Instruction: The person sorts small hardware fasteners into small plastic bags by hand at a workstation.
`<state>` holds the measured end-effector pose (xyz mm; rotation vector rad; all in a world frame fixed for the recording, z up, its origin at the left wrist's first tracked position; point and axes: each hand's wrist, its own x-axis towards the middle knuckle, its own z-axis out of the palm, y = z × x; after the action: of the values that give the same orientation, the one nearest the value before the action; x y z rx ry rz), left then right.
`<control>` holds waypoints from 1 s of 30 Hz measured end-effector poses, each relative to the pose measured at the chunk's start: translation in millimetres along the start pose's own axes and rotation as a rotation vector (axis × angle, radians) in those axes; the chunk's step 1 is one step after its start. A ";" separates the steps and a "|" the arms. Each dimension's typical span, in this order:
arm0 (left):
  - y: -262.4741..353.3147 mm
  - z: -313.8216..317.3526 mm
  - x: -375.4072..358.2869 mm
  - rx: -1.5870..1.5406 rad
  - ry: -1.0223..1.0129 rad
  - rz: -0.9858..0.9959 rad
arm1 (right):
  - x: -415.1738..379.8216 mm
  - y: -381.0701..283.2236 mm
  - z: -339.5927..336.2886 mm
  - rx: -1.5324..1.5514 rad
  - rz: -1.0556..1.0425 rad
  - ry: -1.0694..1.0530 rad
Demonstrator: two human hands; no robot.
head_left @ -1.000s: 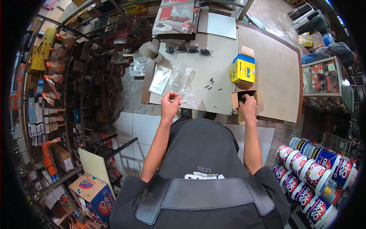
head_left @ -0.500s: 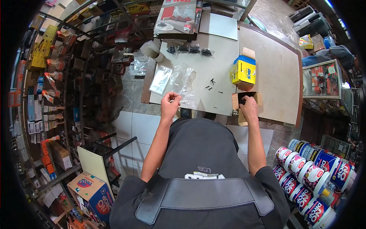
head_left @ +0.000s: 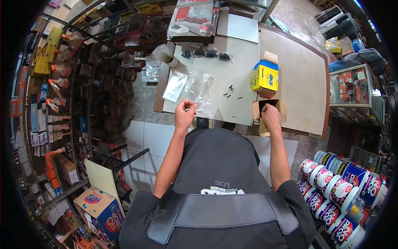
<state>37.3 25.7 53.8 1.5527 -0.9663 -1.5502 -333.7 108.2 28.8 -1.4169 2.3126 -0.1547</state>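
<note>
My left hand (head_left: 185, 114) is closed in a pinch at the near edge of a clear plastic bag (head_left: 198, 88), which spreads limp on the table. My right hand (head_left: 271, 116) reaches into an open cardboard box (head_left: 281, 108) at the table's near edge. Its fingers are curled and partly hidden inside, so what they hold cannot be made out. Between my hands, several loose dark screws (head_left: 228, 94) lie scattered. Behind the cardboard box stands a yellow and blue box (head_left: 267, 78) with its flap up.
Filled bags of dark screws (head_left: 211, 53) line the back of the table (head_left: 242, 76). A stack of flat plastic packets (head_left: 175, 87) lies at the left, near a plastic roll (head_left: 165, 56). Printed boxes (head_left: 191, 18) stand behind. Paint buckets (head_left: 331, 186) are piled at lower right.
My right hand has shifted very slightly within the cardboard box. My left hand and the plastic bag look the same.
</note>
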 end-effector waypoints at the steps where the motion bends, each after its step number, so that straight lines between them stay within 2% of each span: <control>1: -0.1 -0.1 -0.5 0.000 0.002 -0.006 | -0.7 -0.5 -1.5 0.018 -0.005 -0.004; 11: 0.0 -2.9 -2.4 0.003 0.009 -0.016 | -1.5 9.4 -0.3 0.048 -0.065 0.031; 17: -1.0 -5.8 -4.7 -0.020 0.034 -0.029 | 2.1 22.2 -8.3 0.125 0.000 0.104; 19: -1.2 -6.4 -5.1 -0.011 0.033 -0.015 | 3.6 33.5 -12.9 0.303 0.041 0.047; 23: -2.8 -6.6 -5.3 -0.006 0.031 -0.017 | 5.4 22.3 -28.6 0.454 0.089 0.003; 25: -5.4 -7.0 -4.2 -0.008 0.013 -0.005 | 9.9 13.8 -27.2 0.862 0.040 -0.076; 26: -5.2 -6.2 -4.5 -0.006 0.011 -0.005 | 11.2 2.7 -30.0 0.863 0.043 -0.075; 28: -3.7 -4.7 -5.5 -0.010 0.018 -0.010 | 13.4 -29.8 -35.1 1.120 0.074 -0.246; 30: -3.2 -5.0 -6.1 -0.002 0.021 -0.004 | 19.5 -53.6 -26.7 1.223 0.084 -0.296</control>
<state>42.4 32.5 53.7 1.5671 -0.9505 -1.5339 -307.9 62.5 63.7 -0.6225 1.4754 -1.0335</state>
